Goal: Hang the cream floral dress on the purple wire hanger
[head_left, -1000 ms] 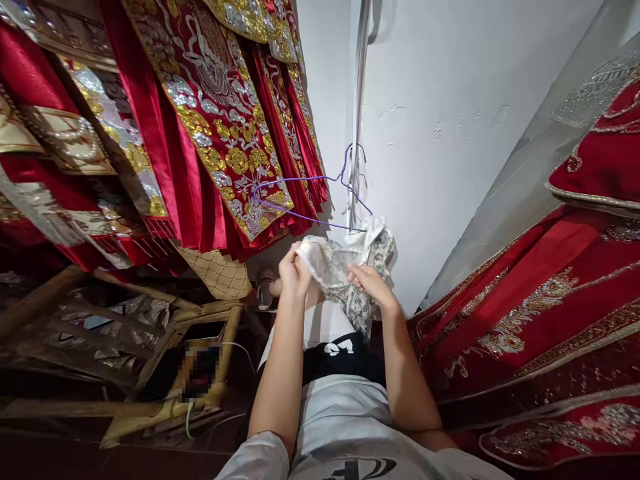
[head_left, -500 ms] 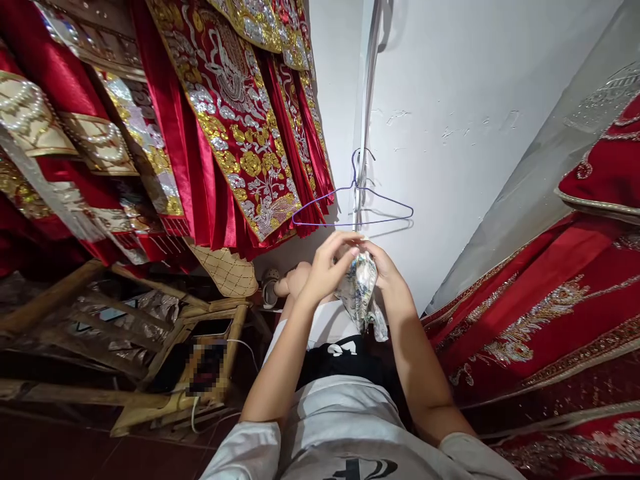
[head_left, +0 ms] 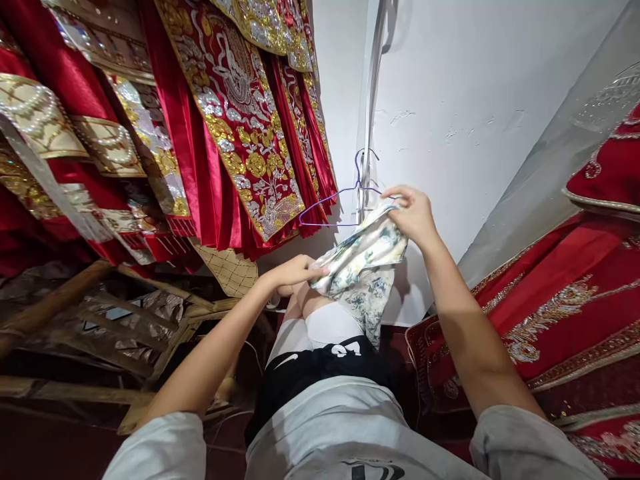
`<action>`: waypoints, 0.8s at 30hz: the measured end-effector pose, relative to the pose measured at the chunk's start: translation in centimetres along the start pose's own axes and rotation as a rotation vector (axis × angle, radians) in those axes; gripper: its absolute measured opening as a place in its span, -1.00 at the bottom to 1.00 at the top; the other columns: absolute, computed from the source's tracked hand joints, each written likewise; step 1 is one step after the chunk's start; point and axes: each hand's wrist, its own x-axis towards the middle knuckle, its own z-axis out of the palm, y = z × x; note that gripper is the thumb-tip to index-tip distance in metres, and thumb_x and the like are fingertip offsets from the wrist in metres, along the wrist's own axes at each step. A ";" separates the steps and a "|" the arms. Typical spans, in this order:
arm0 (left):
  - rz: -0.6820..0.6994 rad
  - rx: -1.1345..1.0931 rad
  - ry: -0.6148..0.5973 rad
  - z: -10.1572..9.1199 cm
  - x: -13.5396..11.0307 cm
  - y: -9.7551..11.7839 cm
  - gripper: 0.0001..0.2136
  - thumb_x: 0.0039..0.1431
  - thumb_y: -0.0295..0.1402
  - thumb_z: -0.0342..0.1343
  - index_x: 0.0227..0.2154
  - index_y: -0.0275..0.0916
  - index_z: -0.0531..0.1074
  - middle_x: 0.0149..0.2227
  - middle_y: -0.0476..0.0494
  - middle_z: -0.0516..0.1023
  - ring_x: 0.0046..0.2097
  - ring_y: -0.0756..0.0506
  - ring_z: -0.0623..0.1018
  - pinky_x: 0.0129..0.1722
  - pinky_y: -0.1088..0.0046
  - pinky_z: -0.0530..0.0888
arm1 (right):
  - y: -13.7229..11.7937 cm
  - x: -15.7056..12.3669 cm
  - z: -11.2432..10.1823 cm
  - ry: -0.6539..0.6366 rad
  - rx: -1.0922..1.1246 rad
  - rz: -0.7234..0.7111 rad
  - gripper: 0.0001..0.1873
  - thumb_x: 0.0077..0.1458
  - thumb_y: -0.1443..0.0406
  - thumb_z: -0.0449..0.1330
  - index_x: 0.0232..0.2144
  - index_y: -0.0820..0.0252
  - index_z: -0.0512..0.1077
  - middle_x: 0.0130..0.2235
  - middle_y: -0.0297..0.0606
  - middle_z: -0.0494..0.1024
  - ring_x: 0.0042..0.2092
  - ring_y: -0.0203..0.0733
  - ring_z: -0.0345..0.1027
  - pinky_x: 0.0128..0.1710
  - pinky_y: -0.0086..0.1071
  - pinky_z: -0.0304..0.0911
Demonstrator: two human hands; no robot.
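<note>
The cloth (head_left: 365, 260), bunched between both hands half a second ago, has been drawn out. Its top is pinched by the right hand (head_left: 413, 215), raised beside the hanger (head_left: 340, 193), and its lower corner by the left hand (head_left: 293, 272).

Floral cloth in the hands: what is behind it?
A purple wire hanger hanging by a pipe, and the white wall. The cloth and right hand cover the hanger's right end.
</note>
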 end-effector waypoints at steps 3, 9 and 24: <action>-0.052 0.135 -0.033 -1.9 -0.1 -1.8 -0.44 0.12 0.20 0.06 -0.61 -0.26 0.33 -0.58 0.01 0.29 -0.48 0.01 0.23 -0.48 0.48 0.14 | 2.8 1.7 -0.1 0.155 0.043 0.027 -0.59 -0.13 0.37 0.15 -0.14 0.16 0.50 -0.52 -0.40 0.38 -0.52 -0.27 0.07 -0.44 -0.34 0.13; -0.135 0.484 -0.007 -3.0 -0.3 -3.1 -0.55 0.20 0.07 -0.01 -0.40 -0.24 0.52 -0.44 -0.15 0.55 -0.42 -0.10 0.44 -0.39 0.43 0.28 | 9.6 2.2 3.0 -0.067 0.078 0.302 -0.67 -0.02 0.24 0.06 -0.25 0.17 0.54 -0.26 -0.19 0.62 -0.22 -0.07 0.41 -0.12 -0.26 0.32; -0.070 0.357 0.343 -6.9 5.2 -2.7 -0.63 0.23 -0.11 -0.15 -0.37 -0.25 0.47 -0.27 -0.28 0.60 -0.24 -0.20 0.53 -0.16 0.33 0.42 | 9.4 -1.9 -0.3 -0.056 -0.226 0.266 -0.85 -0.18 0.25 0.05 -0.65 0.18 0.33 -0.62 -0.39 0.24 -0.49 -0.26 0.10 -0.47 -0.37 -0.02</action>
